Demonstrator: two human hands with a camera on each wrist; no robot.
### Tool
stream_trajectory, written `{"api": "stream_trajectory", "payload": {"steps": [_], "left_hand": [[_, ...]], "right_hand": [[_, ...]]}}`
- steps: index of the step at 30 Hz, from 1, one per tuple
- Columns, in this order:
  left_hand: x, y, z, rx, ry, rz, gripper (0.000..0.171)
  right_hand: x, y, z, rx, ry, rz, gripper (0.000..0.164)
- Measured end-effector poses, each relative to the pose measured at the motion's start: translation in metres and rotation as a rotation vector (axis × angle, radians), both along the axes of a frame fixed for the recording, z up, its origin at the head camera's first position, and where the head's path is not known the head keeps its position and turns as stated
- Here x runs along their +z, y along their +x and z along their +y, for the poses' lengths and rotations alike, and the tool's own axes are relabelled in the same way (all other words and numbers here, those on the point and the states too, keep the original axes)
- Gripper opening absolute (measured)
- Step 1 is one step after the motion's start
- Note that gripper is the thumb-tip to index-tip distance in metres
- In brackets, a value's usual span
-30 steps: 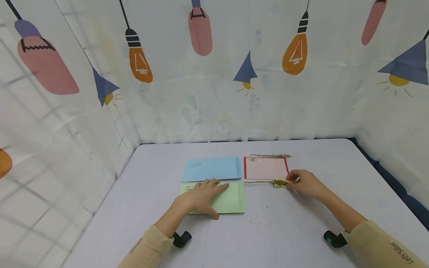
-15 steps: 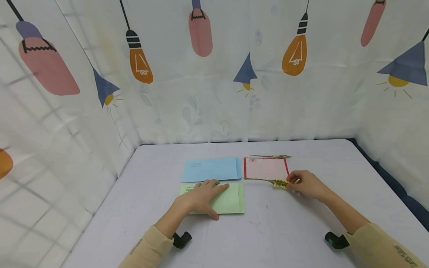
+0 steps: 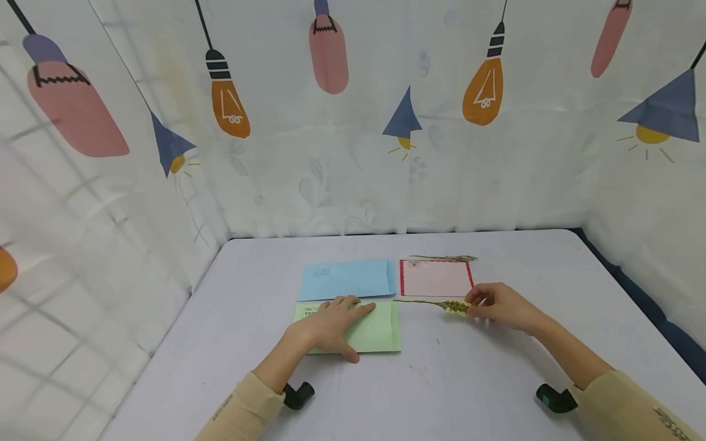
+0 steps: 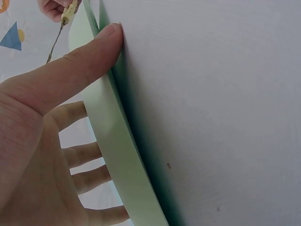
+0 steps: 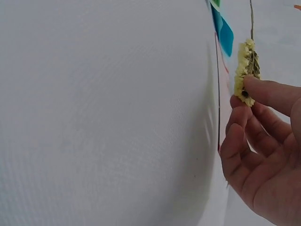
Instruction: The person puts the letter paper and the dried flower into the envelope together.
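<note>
My left hand (image 3: 336, 324) rests with fingers spread on a light green envelope (image 3: 377, 334); in the left wrist view its thumb (image 4: 96, 54) lies along the envelope's edge. My right hand (image 3: 499, 306) pinches a dried flower sprig (image 3: 455, 306) by its pale yellow blossom end, between thumb and fingers, as the right wrist view shows. The sprig's thin stem points left, its tip close to the green envelope's upper right corner. Just beyond the sprig lies a pink card (image 3: 436, 278) with a red border.
A light blue envelope (image 3: 347, 278) lies directly beyond the green one. Along the card's far edge lies a second dried sprig (image 3: 444, 258). The white-covered table (image 3: 430, 392) backs onto a curtain (image 3: 353, 171) printed with lamps.
My right hand has shifted slightly left with the flower sprig. The stem first tilted up to the card's near edge, then came down and left. My left hand stays on the green envelope.
</note>
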State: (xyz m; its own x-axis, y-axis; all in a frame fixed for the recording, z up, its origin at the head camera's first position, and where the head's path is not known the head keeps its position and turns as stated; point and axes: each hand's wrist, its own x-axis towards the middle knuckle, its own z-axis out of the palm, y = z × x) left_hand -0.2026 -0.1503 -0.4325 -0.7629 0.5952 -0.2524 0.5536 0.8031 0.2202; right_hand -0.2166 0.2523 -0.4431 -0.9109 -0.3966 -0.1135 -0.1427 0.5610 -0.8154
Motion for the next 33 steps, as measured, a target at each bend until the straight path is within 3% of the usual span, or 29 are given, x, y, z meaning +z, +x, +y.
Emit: {"api": "stream_trajectory", "payload": {"steps": [14,26,33], "left_hand": [[0.001,-0.001,0.000,-0.003,-0.002,0.000,0.106],[0.001,0.000,0.001,0.004,0.014,-0.008,0.105],[0.001,0.000,0.001,0.001,0.013,-0.007,0.105]], "right_hand": [[0.000,0.006,-0.004,0.069,-0.037,-0.018,0.021],[-0.002,0.003,-0.003,0.047,0.031,0.004,0.019],[-0.001,0.001,-0.011,0.079,0.045,0.029,0.018]]}}
